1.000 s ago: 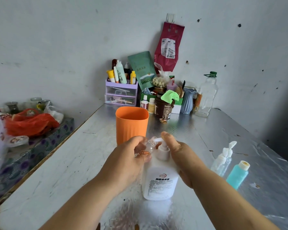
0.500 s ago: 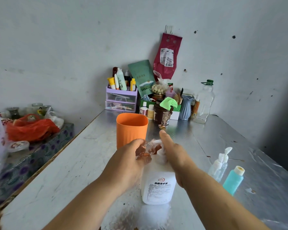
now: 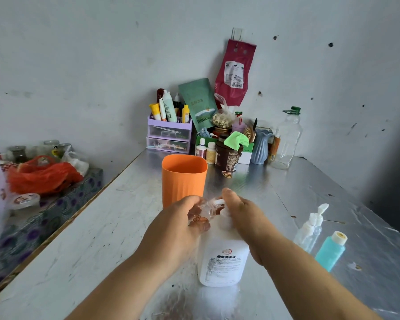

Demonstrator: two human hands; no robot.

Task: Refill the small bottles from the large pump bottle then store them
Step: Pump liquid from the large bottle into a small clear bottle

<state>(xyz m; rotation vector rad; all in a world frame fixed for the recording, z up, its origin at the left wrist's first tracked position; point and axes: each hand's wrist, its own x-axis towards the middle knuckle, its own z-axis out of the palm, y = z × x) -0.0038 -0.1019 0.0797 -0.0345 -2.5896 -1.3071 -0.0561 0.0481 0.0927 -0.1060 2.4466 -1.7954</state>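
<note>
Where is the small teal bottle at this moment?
In the head view, the teal bottle stands on the metal table at the right, just beside the small clear pump bottle and right of the large pump bottle.
</note>
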